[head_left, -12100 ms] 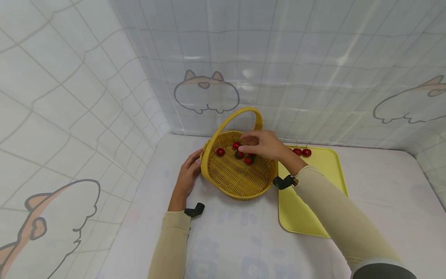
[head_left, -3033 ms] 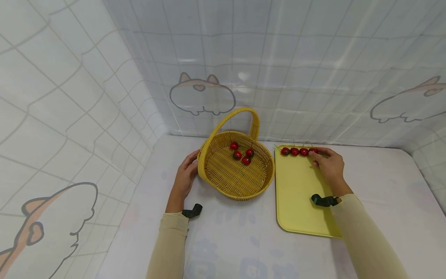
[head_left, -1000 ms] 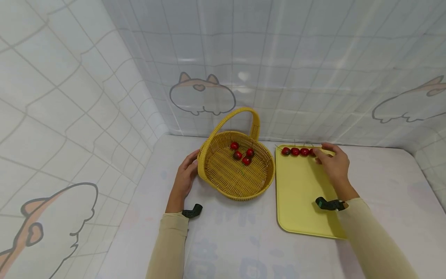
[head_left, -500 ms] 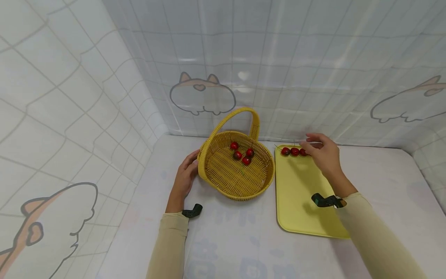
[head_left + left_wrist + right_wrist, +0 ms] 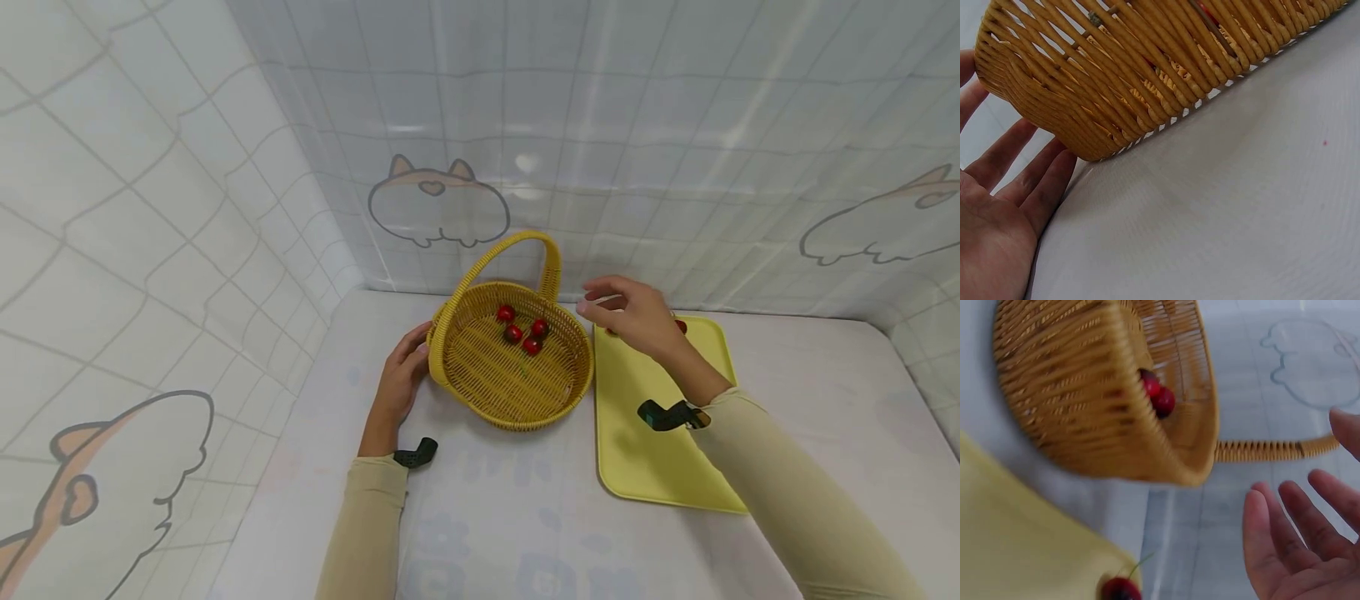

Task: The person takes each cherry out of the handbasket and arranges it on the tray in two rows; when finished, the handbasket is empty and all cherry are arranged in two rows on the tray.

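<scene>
A yellow wicker basket [image 5: 517, 392] with a tall arched handle stands on the table, with several red cherries [image 5: 532, 345] grouped toward its back right. My left hand [image 5: 401, 379] rests its extended fingers against the basket's left side; in the left wrist view those fingers [image 5: 1007, 153] touch the woven wall. Between basket and tray, my right hand [image 5: 633, 317] hovers with nothing in it, fingers apart in the right wrist view. It partly covers a row of cherries along the far edge of the yellow tray [image 5: 645, 442]; a cherry [image 5: 681, 326] shows behind the wrist.
The tray lies just right of the basket, nearly touching it. A tiled-pattern curtain wall [image 5: 637, 167] rises directly behind both, and another [image 5: 150, 250] stands to the left. The table [image 5: 487, 500] is covered by a pale printed cloth.
After adjusting the right-end cherry of the tray's row, my right hand has lifted and moved left toward the basket. The basket holds fewer cherries than 12 seconds ago. My left hand stays put.
</scene>
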A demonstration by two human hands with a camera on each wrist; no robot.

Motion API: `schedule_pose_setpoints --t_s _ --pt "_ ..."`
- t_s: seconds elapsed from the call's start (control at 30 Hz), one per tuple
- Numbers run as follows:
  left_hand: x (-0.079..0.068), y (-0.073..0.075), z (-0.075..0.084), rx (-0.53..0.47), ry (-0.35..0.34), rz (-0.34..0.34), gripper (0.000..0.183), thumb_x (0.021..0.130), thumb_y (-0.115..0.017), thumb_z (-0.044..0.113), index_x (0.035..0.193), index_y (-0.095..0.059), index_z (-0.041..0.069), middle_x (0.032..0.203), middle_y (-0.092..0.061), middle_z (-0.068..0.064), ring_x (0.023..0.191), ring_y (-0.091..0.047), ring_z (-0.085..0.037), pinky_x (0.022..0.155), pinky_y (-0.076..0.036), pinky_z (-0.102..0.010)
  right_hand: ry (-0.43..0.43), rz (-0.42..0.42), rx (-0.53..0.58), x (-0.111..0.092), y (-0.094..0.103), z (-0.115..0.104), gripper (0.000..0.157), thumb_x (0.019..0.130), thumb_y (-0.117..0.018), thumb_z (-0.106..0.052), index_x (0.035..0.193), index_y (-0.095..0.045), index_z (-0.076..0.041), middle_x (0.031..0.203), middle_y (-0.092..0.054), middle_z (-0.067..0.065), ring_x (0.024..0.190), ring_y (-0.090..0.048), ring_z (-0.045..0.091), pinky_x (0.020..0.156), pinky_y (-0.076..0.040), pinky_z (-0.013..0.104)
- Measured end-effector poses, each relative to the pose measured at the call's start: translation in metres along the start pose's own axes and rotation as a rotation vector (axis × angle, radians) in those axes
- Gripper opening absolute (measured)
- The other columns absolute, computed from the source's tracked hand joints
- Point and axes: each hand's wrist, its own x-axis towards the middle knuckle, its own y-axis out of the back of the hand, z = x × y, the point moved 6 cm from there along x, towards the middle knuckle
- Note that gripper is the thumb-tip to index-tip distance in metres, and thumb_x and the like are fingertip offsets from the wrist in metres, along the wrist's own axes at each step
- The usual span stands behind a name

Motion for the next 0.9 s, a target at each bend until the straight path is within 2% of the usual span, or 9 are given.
schedule_pose_setpoints --t_s 0.17,0.27,0.37,0.5,0.6,0.77,0.9 --pt "-0.002 -0.002 0.004 0.007 0.018 -0.002 0.043 0.108 -0.049 0.015 0.151 -0.049 0.013 0.154 -0.046 -0.008 0.134 -0.051 -0.013 0.106 -0.046 -0.024 0.068 -0.101 -0.07 0.008 -0.02 -0.021 0.045 0.091 -0.075 -0.045 0.126 -0.07 -0.016 0.115 -0.073 0.006 0.102 -0.073 0.026 0.081 -0.058 0.04" --pt "-0.004 -0.005 0.01 0.015 0.017 -0.004 0.044 0.108 -0.05 0.016 0.151 -0.049 0.013 0.154 -0.046 -0.009 0.133 -0.052 -0.013 0.106 -0.046 -0.024 0.087 -0.151 -0.098 0.014 -0.031 -0.028 0.045 0.091 -0.075 -0.046 0.126 -0.07 -0.017 0.113 -0.073 0.004 0.102 -0.074 0.026 0.083 -0.059 0.041" --pt "-0.003 -0.004 0.008 0.01 -0.002 -0.001 0.044 0.107 -0.053 0.021 0.15 -0.051 0.015 0.153 -0.047 -0.008 0.134 -0.051 -0.016 0.105 -0.047 -0.024 0.096 -0.191 -0.11 0.021 -0.042 -0.034 0.046 0.092 -0.075 -0.044 0.128 -0.069 -0.017 0.113 -0.072 0.005 0.102 -0.073 0.025 0.081 -0.06 0.039" --pt "0.001 0.002 -0.002 0.003 -0.021 0.006 0.046 0.105 -0.058 0.028 0.149 -0.052 0.016 0.152 -0.049 -0.006 0.137 -0.05 -0.019 0.106 -0.047 -0.025 0.074 -0.255 -0.062 0.031 -0.056 -0.037 0.048 0.092 -0.076 -0.039 0.131 -0.067 -0.013 0.117 -0.069 0.009 0.099 -0.073 0.032 0.079 -0.061 0.043" --pt "0.001 0.002 -0.003 0.008 -0.018 0.008 0.045 0.105 -0.057 0.028 0.149 -0.053 0.017 0.152 -0.049 -0.005 0.138 -0.05 -0.019 0.107 -0.046 -0.025 0.032 -0.301 -0.048 0.037 -0.066 -0.036 0.05 0.092 -0.077 -0.038 0.132 -0.066 -0.012 0.12 -0.067 0.011 0.097 -0.072 0.038 0.081 -0.061 0.049" --pt "0.002 0.003 -0.004 0.007 -0.015 0.008 0.046 0.105 -0.058 0.028 0.149 -0.052 0.017 0.153 -0.048 -0.006 0.137 -0.05 -0.018 0.108 -0.045 -0.026 -0.003 -0.362 -0.111 0.045 -0.078 -0.032 0.055 0.092 -0.077 -0.038 0.137 -0.063 -0.009 0.133 -0.063 0.016 0.1 -0.071 0.033 0.081 -0.061 0.041" --pt "0.001 0.003 -0.004 0.002 -0.02 0.004 0.047 0.104 -0.059 0.029 0.149 -0.053 0.017 0.153 -0.048 -0.006 0.137 -0.05 -0.018 0.108 -0.045 -0.026 -0.015 -0.395 -0.194 0.047 -0.086 -0.03 0.056 0.092 -0.076 -0.038 0.137 -0.062 -0.009 0.136 -0.063 0.014 0.107 -0.068 0.028 0.079 -0.06 0.033"
